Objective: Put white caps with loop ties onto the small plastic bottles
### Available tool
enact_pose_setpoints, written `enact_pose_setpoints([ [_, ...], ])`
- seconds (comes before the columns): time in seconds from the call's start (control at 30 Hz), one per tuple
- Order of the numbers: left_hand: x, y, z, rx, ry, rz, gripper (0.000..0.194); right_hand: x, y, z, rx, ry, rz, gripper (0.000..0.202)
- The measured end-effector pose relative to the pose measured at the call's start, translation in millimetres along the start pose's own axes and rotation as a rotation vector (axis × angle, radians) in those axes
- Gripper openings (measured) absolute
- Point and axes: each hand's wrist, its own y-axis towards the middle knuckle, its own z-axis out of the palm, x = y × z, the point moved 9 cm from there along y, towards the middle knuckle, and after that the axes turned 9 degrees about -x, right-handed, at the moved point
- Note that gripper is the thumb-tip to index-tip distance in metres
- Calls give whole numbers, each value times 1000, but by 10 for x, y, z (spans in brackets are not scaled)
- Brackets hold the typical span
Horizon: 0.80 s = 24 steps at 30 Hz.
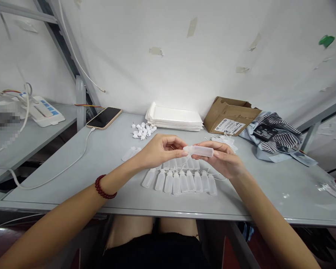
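Note:
Above the middle of the desk, both hands hold one translucent plastic dropper bottle (203, 151), which lies nearly level. My left hand (164, 149) pinches its narrow neck end between thumb and fingers; whether a cap sits there is hard to make out. My right hand (225, 158) grips the bottle's body near its base. Beneath them, rows of similar small bottles (176, 183) lie on the desk, partly hidden by the hands. A heap of small white caps (143, 130) lies behind my left hand.
A stack of white packets (175, 118) and an opened cardboard box (231, 116) stand against the wall. Striped cloth (280, 136) lies at right. A phone (104, 118) charges at left, its white cable (72, 168) crossing the desk. More clear plastic pieces (226, 140) lie before the box.

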Motion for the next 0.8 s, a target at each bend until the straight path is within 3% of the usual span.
enact_pose_setpoints([
  [0.27,-97,-16,-38,-77,149,125,15,-58,-12,80,59,68,96,29],
  [0.47,-43,-12,-38,-88,114,89,16,-114,-2,115,56,116,142,29],
  [0.63,60,-1,-25,-80,21,-6,17,-60,11,89,25,36,13,25],
  [0.8,121,9,-3,-57,-115,-106,14,89,-17,4,-148,-217,-240,20],
])
